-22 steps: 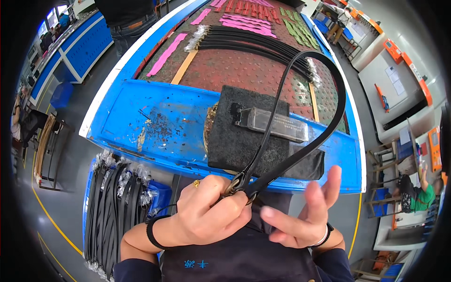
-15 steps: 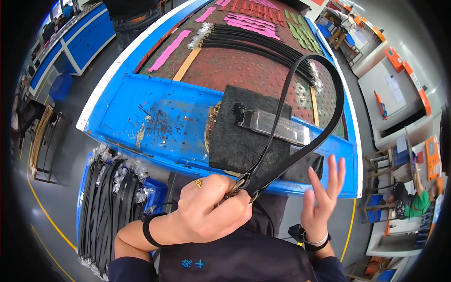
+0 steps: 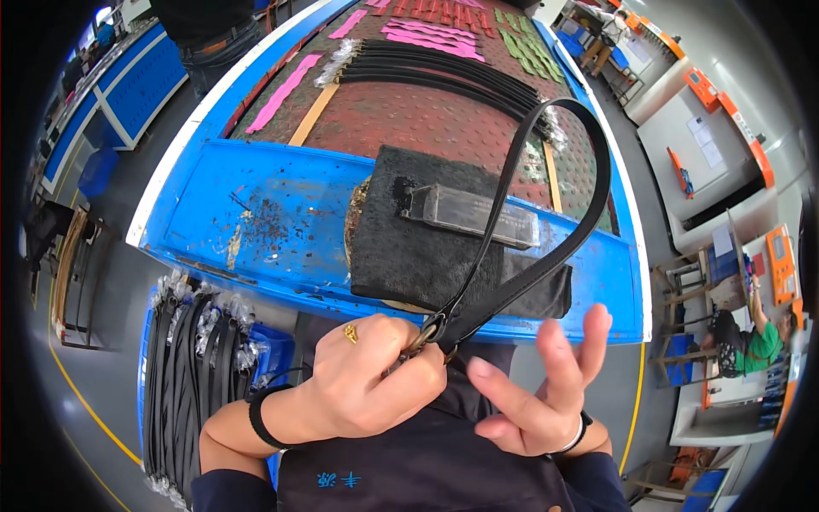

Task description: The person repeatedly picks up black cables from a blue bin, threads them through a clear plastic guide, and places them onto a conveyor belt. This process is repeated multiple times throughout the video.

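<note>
Belt (image 3: pixel 602 171) arches over the counter's (image 3: pixel 205 205) near edge, clenched in the left hand (image 3: pixel 367 375); the empty right hand (image 3: pixel 546 392) hangs half-open in clear air.

Head view: taken by the left unit of two fisheye cameras worn side by side on the head. Viewpoint is above the apron (image 3: pixel 418 465), facing steeply down and forward. Picture upright, not mirrored. The left hand (image 3: pixel 371 380) and right hand (image 3: pixel 542 401) are near the lens, below centre; forearms (image 3: pixel 232 431) enter low. The surface (image 3: pixel 589 277) lies just beyond, its near edge crossing mid-frame, its length receding toward the top. Coverage is wide, reaching the floor (image 3: pixel 98 371) at both sides. Straight edges bow toward the dark circular rim.
</note>
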{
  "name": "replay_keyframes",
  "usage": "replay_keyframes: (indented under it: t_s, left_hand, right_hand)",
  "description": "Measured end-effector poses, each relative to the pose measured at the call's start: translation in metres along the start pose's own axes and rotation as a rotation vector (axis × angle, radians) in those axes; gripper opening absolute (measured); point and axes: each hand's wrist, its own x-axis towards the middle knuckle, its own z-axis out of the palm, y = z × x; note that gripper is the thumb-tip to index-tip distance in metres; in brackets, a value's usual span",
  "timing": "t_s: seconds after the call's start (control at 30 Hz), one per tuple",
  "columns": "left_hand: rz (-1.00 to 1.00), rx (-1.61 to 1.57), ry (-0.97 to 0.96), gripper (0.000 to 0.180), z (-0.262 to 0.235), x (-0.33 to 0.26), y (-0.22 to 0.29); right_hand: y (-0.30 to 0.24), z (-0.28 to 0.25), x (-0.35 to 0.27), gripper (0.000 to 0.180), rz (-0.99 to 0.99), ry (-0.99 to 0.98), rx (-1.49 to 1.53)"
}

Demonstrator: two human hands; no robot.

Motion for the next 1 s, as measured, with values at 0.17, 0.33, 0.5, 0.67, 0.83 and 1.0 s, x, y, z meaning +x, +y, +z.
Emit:
replay_keyframes:
  t_s: [0.17, 0.33, 0.5, 0.67, 0.83, 1.0]
  left_hand:
    - [0.008, 0.004, -0.011, 0.030, -0.003, 0.000, 0.001]
    - [0.003, 0.009, 0.049, 0.019, 0.000, 0.002, 0.002]
    - [-0.060, -0.019, 0.020, 0.024, -0.003, 0.000, 0.001]
    - [-0.227, -0.129, -0.032, 0.019, -0.023, 0.007, -0.013]
    - [-0.336, -0.301, -0.166, 0.012, -0.041, 0.024, -0.025]
    - [-0.416, -0.388, -0.285, 0.010, -0.049, 0.033, -0.025]
  right_hand:
    - [-0.004, 0.007, 0.008, 0.051, 0.006, -0.012, 0.002]
    - [-0.005, 0.008, 0.011, 0.044, 0.040, -0.030, 0.058]
    - [0.018, 0.009, 0.002, 0.039, -0.013, 0.229, 0.512]
    - [0.049, 0.008, -0.026, 0.032, 0.446, 0.078, 0.098]
    - [0.086, 0.042, -0.067, 0.027, 0.560, -0.241, -0.144]
    - [0.071, 0.001, -0.043, 0.023, 0.329, 0.032, -0.108]
